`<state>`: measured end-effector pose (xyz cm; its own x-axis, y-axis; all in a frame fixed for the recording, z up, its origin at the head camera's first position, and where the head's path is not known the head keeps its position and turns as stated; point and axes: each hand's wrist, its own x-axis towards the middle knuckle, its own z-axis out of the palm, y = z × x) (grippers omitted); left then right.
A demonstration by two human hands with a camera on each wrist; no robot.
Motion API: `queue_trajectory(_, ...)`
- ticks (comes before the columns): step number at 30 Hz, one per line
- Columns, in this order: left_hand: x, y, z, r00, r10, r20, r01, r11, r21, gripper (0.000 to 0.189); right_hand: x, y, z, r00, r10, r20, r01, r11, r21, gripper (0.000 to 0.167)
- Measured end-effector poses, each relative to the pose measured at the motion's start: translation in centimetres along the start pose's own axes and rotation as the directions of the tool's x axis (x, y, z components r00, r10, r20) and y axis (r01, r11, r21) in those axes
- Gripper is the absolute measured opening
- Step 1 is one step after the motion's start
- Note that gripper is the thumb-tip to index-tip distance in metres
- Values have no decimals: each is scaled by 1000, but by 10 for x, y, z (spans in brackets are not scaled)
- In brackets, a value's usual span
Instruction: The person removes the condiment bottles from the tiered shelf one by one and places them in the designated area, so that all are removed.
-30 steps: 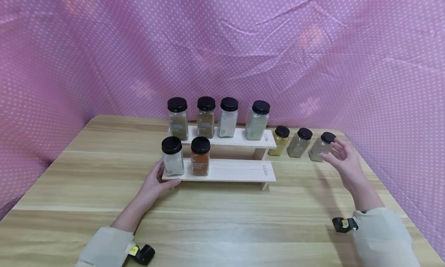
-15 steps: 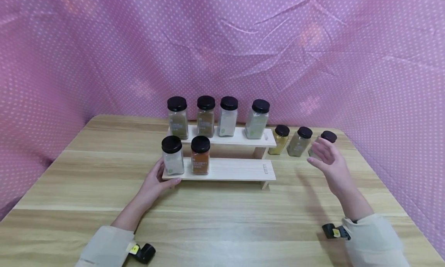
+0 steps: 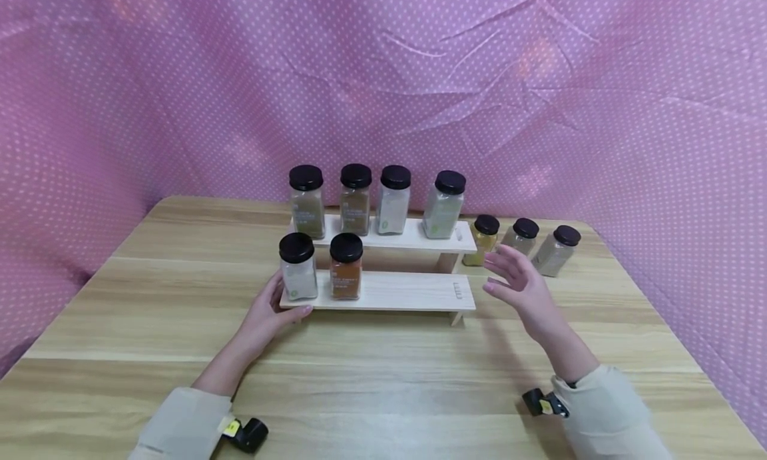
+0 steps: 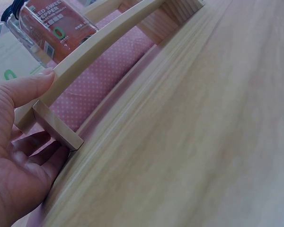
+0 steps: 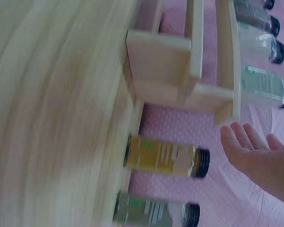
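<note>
Toward the tabletop's [image 3: 383, 380] far edge, the upright yellow jar [image 5: 161, 157] stands forward-left of the spread right hand [image 3: 524, 290], the farther left hand [image 3: 260, 320] gripping the rack [image 3: 407, 292].

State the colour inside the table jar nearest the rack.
The jar looks mustard yellow inside; the right wrist view shows it best.

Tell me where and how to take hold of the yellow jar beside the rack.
Probably best around the upper body of the yellow jar, just below its black lid, coming from the near side and slightly above. It stands upright with straight sides, while the wooden rack and a greyish jar flank it, leaving less room to left and right.
</note>
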<state>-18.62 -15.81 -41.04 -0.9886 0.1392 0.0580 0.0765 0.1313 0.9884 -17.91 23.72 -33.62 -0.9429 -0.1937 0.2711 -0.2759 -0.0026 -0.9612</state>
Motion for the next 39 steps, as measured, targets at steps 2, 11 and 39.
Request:
queue_trajectory(2, 0, 0, 0, 1000, 4, 1, -4, 1000, 3, 85, 2, 2, 7, 1000, 10, 18, -10, 1000, 0, 60)
queue_trajectory(11, 1, 0, 1, 1000, 14, 5, -14, 1000, -4, 83, 12, 4, 40, 996, 29, 90, -29, 1000, -7, 66)
queue_trajectory(39, 1, 1, 1, 1000, 0, -5, 0, 1000, 21, 86, 35, 15, 129, 988, 58, 144, -60, 998, 8, 64)
